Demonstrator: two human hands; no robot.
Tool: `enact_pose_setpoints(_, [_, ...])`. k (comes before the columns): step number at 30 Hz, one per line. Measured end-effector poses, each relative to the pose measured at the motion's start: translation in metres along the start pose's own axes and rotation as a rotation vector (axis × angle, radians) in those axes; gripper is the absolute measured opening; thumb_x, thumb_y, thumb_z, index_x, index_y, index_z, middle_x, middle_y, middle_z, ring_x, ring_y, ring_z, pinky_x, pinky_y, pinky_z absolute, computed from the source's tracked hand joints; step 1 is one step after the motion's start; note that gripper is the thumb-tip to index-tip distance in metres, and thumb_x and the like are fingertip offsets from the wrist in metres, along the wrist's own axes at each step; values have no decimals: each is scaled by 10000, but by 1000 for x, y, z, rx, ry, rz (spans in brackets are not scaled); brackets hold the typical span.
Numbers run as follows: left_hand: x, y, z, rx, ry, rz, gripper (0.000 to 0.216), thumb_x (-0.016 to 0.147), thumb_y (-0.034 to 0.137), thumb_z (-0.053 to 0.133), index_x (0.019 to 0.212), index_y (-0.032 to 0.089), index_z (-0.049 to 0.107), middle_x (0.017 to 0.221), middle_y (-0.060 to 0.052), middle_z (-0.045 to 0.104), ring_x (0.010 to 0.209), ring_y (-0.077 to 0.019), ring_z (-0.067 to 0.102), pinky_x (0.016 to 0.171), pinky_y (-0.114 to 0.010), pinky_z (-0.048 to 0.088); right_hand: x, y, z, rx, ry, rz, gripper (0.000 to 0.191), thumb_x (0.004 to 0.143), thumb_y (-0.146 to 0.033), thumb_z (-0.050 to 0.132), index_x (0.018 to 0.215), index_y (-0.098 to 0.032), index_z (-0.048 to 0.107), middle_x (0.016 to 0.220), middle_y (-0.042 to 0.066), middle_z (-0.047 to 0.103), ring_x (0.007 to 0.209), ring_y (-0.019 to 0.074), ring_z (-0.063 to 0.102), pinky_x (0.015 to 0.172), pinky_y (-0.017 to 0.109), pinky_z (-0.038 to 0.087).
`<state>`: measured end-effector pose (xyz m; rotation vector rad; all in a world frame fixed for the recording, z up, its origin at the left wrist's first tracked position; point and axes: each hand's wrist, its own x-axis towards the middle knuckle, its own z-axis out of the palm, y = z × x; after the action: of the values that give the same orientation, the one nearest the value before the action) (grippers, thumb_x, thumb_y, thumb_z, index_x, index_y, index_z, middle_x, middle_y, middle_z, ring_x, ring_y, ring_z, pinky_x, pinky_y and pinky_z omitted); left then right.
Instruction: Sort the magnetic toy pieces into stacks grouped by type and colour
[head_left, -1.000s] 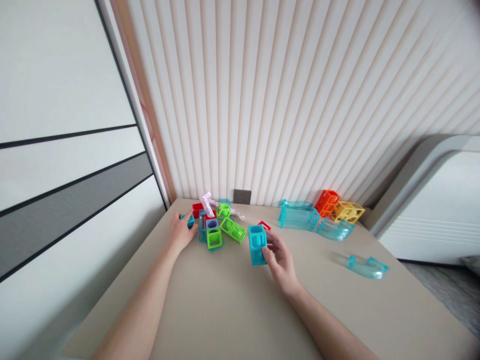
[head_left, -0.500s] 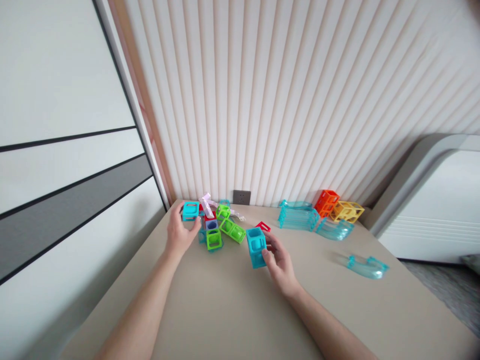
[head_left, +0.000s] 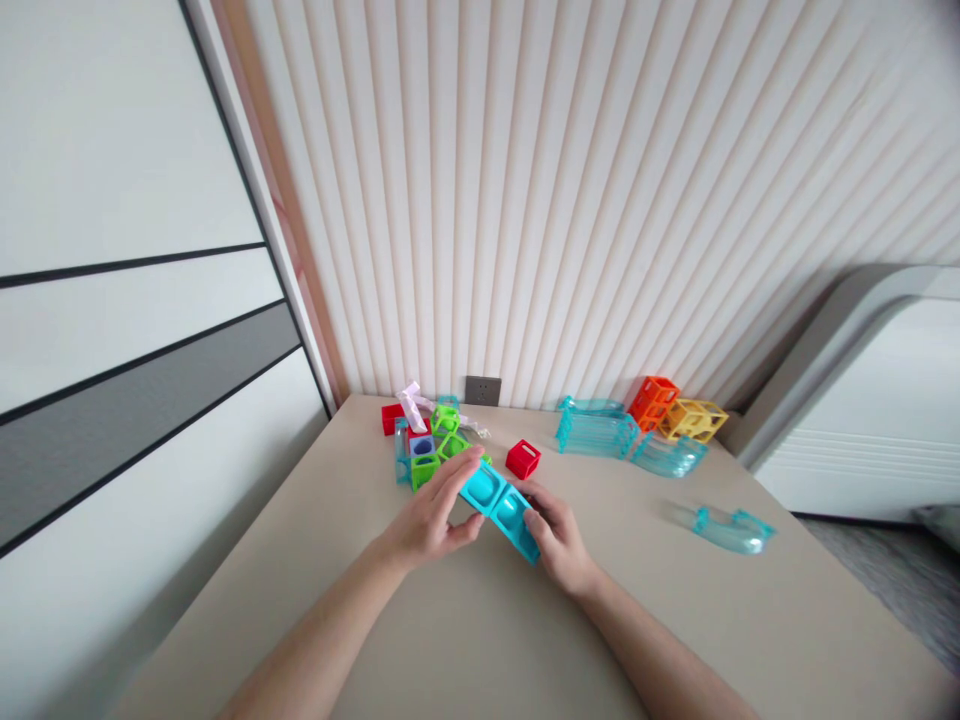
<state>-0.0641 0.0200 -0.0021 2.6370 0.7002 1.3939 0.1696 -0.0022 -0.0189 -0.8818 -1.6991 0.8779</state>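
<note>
My left hand (head_left: 429, 522) has its fingers and thumb around the upper left end of bright blue hollow cube blocks (head_left: 511, 515). My right hand (head_left: 559, 540) grips the lower right end, thumb on the near face. Two square windowed faces show in a slanted row, raised above the table. Whether a separate cube is hidden by my left fingers, I cannot tell. Just behind lies a red cube block (head_left: 523, 459). Green cube blocks (head_left: 445, 420), partly covered by my left hand, lie in a pile with a purple block (head_left: 422, 447).
Pale lilac pieces (head_left: 412, 408) and another red block (head_left: 391, 418) lie at the back left. Clear teal curved tracks (head_left: 596, 433), orange blocks (head_left: 652, 402) and a yellow block (head_left: 696, 420) stand by the wall at right. One clear teal piece (head_left: 733, 531) lies nearer on the table (head_left: 465, 640).
My left hand has moved right from the pile's left side to the blue blocks in my right hand. The blue blocks have turned to a slant. More of the red cube behind shows.
</note>
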Motion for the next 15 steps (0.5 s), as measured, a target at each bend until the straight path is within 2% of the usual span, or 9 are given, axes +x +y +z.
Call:
enact_pose_setpoints(5, [-2, 5, 2, -157, -56, -113, 697, 906, 177, 569, 1518, 194, 236, 1582, -189, 280, 1465, -345, 278, 1151, -504, 371, 2, -4, -1, 40, -10, 17, 360, 959, -461, 499, 1184, -239, 673, 1131, 73, 714, 996, 259, 662, 869, 345, 524])
enact_pose_setpoints(8, [-2, 7, 8, -270, 8, -208, 644, 896, 252, 626, 1471, 226, 336, 1596, -171, 250, 1470, -368, 248, 1167, -536, 320, 2, -5, 2, 66, 3, 45, 354, 952, -456, 522, 1196, -238, 657, 1124, 70, 713, 1001, 256, 659, 862, 339, 526])
enact_pose_setpoints(10, [-1, 9, 16, -392, 95, -330, 637, 894, 305, 649, 1458, 257, 357, 1595, -154, 257, 1461, -359, 275, 1164, -532, 318, 1, -3, 4, 68, 27, 64, 369, 952, -452, 529, 1237, -239, 627, 1156, 76, 698, 1025, 258, 649, 872, 345, 523])
enact_pose_setpoints(13, [3, 14, 28, -701, 225, -575, 692, 916, 386, 627, 1493, 289, 259, 1513, -150, 415, 1352, -300, 472, 1083, -458, 439, 0, 1, 6, 71, 59, 85, 424, 957, -439, 537, 1336, -251, 546, 1249, 89, 654, 1091, 264, 622, 922, 376, 508])
enact_pose_setpoints(15, [7, 18, 32, -879, 243, -677, 671, 903, 447, 634, 1465, 263, 318, 1376, -142, 572, 1229, -282, 589, 1003, -413, 500, 0, 3, 7, 64, 56, 79, 473, 953, -429, 554, 1388, -253, 496, 1295, 95, 630, 1141, 270, 600, 962, 399, 491])
